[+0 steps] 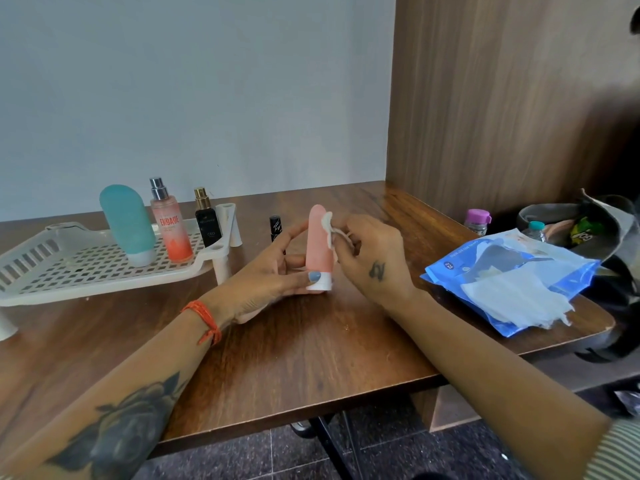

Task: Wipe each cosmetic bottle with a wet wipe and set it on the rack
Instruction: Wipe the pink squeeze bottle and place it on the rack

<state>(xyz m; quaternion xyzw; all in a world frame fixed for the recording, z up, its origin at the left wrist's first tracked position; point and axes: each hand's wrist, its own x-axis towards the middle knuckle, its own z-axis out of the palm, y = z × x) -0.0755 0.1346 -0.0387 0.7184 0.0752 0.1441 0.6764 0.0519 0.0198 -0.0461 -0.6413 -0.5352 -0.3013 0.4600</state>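
My left hand [273, 275] grips a pink squeeze bottle [318, 247] upright on its white cap, just above the wooden table [311, 341]. Pressed against the bottle's upper right side is a small bunched wet wipe [328, 226], pinched in my right hand [374, 258]. The white perforated rack [86, 265] stands at the left. On it stand a teal squeeze bottle [127, 223], an orange-pink spray bottle [170, 223] and a black perfume bottle [206, 220]. A small black bottle [275, 227] stands on the table behind my left hand.
A blue wet-wipe pack [446, 271] lies open at the right with white wipes [516, 299] spilling out. Behind it are a purple-capped jar [477, 221], a small water bottle [535, 230] and a bag [595, 223]. A white rack leg piece [232, 223] stands beside the rack's corner.
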